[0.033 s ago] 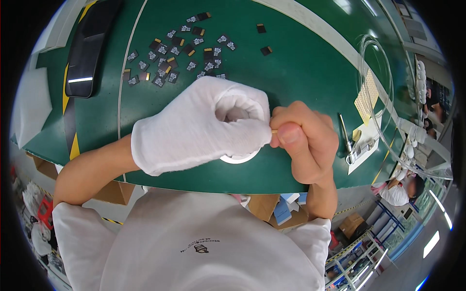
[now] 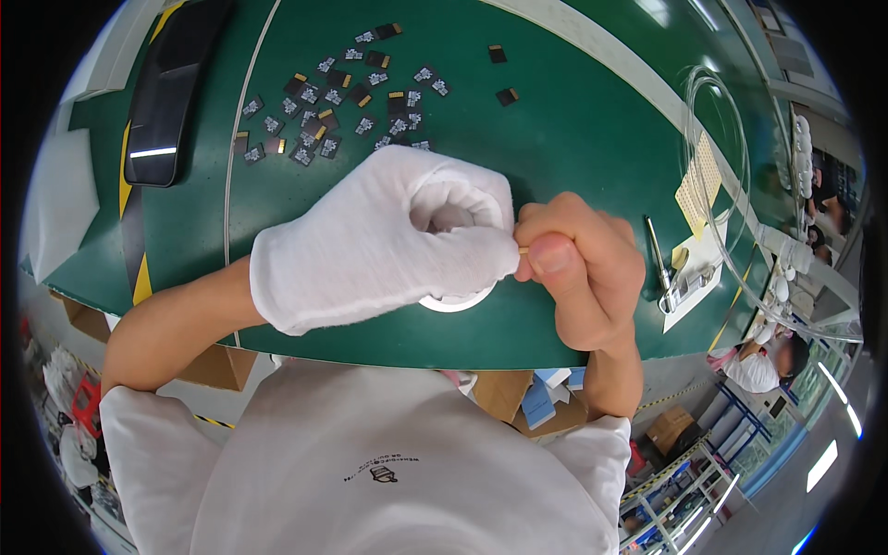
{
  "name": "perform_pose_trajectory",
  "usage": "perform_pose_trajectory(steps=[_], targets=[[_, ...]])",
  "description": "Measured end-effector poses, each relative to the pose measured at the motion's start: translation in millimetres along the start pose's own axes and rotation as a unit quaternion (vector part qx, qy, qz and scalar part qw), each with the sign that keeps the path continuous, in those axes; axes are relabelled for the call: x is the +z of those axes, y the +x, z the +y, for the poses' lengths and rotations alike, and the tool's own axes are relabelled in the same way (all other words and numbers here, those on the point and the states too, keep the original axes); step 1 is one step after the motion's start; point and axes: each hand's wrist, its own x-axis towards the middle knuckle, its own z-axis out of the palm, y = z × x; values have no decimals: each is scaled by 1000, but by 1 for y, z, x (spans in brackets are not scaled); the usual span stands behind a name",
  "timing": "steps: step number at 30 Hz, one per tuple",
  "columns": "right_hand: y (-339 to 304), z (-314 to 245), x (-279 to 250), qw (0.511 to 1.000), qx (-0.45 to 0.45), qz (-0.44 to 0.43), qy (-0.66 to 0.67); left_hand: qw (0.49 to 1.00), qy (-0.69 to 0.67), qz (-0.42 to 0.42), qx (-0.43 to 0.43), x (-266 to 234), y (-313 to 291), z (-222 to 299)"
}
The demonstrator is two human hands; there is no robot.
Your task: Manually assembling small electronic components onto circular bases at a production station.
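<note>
My left hand (image 2: 388,240), in a white cotton glove, is curled closed above the near part of the green table. Its thumb and fingertips press together at the right, and whatever they pinch is hidden. Touching those fingertips, my bare right hand (image 2: 583,268) is closed around a thin yellowish stick (image 2: 523,251), of which only a short piece shows. Beneath the glove, part of a round white object (image 2: 458,302) peeks out on the table. Farther off lie several small black memory cards (image 2: 334,96), some with gold contacts up, some with white print up.
A black phone-like slab (image 2: 176,102) lies at the far left beside white foam (image 2: 65,199). Tweezers (image 2: 658,252), a white card (image 2: 694,287) and a coil of clear tubing (image 2: 689,111) are at the right. Open boxes (image 2: 504,393) stand below the table's near edge.
</note>
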Motion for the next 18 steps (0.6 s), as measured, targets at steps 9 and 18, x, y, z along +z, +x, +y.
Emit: perform_pose_trajectory(steps=[9,18], targets=[[0,5,-2,1000,5,6,15,1000,12,17,4,4,0,2],[-1,6,-5,998,19,14,52,999,32,30,10,7,2,-1]])
